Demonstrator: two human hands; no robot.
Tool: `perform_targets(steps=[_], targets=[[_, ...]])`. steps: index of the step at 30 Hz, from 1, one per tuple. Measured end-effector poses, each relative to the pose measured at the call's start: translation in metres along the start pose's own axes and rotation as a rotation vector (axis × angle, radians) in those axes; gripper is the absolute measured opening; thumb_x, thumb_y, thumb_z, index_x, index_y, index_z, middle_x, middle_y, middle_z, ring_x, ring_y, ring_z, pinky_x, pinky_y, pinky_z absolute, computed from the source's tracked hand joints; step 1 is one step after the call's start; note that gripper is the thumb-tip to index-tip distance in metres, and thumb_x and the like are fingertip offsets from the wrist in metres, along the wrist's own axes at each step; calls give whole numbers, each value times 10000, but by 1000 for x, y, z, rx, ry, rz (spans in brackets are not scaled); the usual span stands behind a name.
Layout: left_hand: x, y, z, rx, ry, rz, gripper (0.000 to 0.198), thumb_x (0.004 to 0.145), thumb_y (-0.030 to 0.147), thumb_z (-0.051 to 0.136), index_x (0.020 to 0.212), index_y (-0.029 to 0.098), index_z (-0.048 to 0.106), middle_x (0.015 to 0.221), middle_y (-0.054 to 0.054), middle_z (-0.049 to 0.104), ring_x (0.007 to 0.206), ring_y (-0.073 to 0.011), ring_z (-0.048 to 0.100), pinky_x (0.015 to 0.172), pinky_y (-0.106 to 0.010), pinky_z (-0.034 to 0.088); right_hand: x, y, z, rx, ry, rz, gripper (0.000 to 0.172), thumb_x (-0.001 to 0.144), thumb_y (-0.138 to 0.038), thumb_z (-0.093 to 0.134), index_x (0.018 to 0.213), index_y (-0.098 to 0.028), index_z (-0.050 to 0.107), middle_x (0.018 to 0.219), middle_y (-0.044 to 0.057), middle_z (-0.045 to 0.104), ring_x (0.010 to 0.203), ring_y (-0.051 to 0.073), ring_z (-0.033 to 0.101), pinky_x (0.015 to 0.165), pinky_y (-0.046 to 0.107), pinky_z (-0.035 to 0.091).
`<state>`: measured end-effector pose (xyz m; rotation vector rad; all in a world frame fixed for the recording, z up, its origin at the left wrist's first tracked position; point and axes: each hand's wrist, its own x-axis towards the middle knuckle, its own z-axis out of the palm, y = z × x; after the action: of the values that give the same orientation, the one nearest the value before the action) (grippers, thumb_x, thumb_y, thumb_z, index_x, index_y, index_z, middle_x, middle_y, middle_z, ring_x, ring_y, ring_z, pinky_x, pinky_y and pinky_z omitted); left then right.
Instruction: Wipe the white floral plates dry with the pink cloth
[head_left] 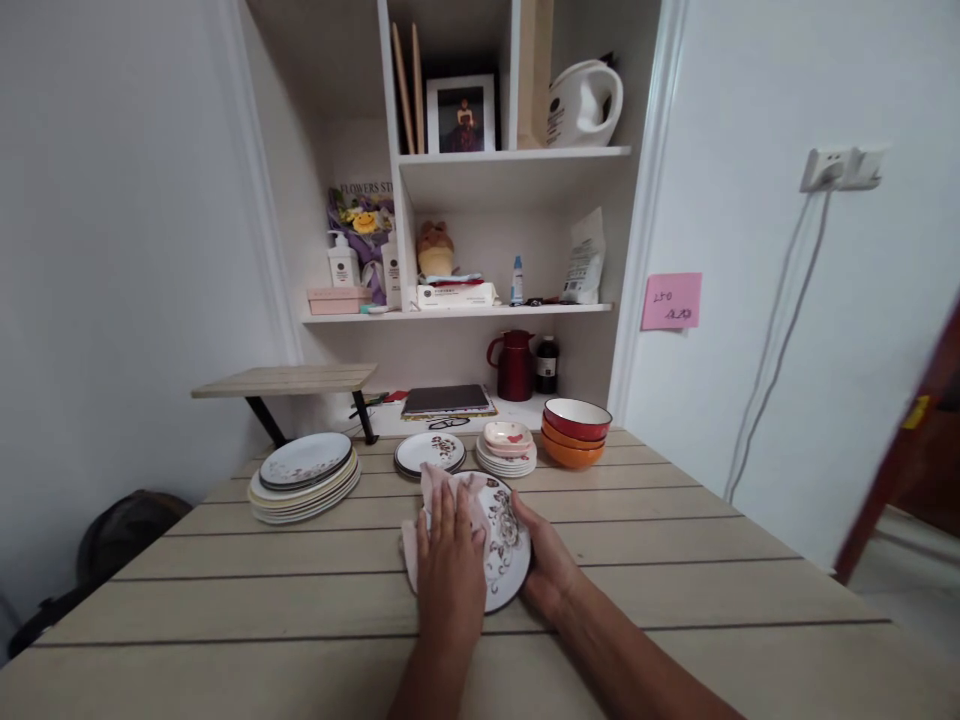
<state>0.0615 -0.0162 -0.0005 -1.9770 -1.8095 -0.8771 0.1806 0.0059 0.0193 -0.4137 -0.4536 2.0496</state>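
Note:
A white plate with a dark rim and brown floral print is tilted toward me above the table's near middle. My right hand grips its right edge, thumb on the front and the other fingers mostly hidden behind. Against the plate's left side lies a pale pink cloth, partly bunched. My left hand presses this cloth to the plate with its fingers straight and nearly together. Parts of the cloth show above and left of the fingers. The plate's left part is covered by hand and cloth.
Stacked plates stand at the left by a small raised shelf. Behind my hands are small plates, small dishes on more plates, and nested red and orange bowls. A red jug stands farther back.

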Motion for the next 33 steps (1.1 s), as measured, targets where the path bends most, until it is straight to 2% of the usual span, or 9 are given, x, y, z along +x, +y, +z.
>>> perform_targets(steps=[4,10,14,16,19,22,27,30,33], targets=[[-1,0,-4,2,7,-22,546,917,222,338,1454,197,242,1523,-97,264,1402,-221,250,1118,-475,266,-1,6,0,-45,3,6,473,878,-404,522,1251,-114,546,1250,121,617,1144,223,587,1029,379,398],[-3,11,-15,-137,-203,163,646,858,188,433,1463,236,214,1537,-54,228,1414,-230,216,1137,-482,238,-5,6,2,-35,14,19,454,861,-430,545,1190,-121,591,1164,113,670,1121,211,601,1024,361,399],[-5,14,-13,-207,-341,282,630,867,191,410,1460,272,212,1540,-19,211,1416,-206,210,1148,-500,205,-3,1,-1,33,88,11,393,849,-453,547,1024,-121,661,994,97,729,1009,222,658,992,374,430],[-6,12,-9,-232,-374,315,604,882,199,387,1454,299,221,1539,6,212,1417,-191,208,1149,-496,205,-1,-4,-4,33,130,2,392,843,-467,547,950,-113,676,906,103,742,939,233,681,969,385,448],[-6,10,-5,-238,-365,301,581,897,202,362,1448,325,226,1530,20,242,1415,-185,214,1148,-499,201,2,-12,-10,30,160,-73,361,855,-429,542,940,-105,677,849,104,747,901,230,690,954,385,458],[-5,7,-6,-192,-329,185,561,905,223,364,1449,291,243,1521,-14,279,1412,-206,225,1138,-507,215,3,-15,-11,23,134,-123,343,870,-397,528,1006,-113,666,901,100,747,937,226,683,958,389,455],[-2,3,-12,-92,-155,-31,552,916,206,334,1456,244,229,1531,-54,254,1415,-220,212,1123,-509,236,-1,-5,-4,-79,41,-38,439,871,-402,530,1203,-121,589,1088,121,703,1022,233,653,975,405,438],[-2,2,-13,-61,-82,-61,548,922,201,313,1459,243,215,1538,-65,229,1420,-217,194,1122,-522,226,-4,3,2,-153,42,1,466,850,-385,573,1231,-116,571,1103,126,696,1020,230,655,986,391,431],[-2,4,-12,-84,-109,-12,564,914,209,338,1461,254,208,1536,-64,238,1419,-221,198,1120,-521,236,-8,7,5,-196,55,1,470,841,-370,595,1233,-112,570,1108,121,695,1028,224,652,1002,372,421]])
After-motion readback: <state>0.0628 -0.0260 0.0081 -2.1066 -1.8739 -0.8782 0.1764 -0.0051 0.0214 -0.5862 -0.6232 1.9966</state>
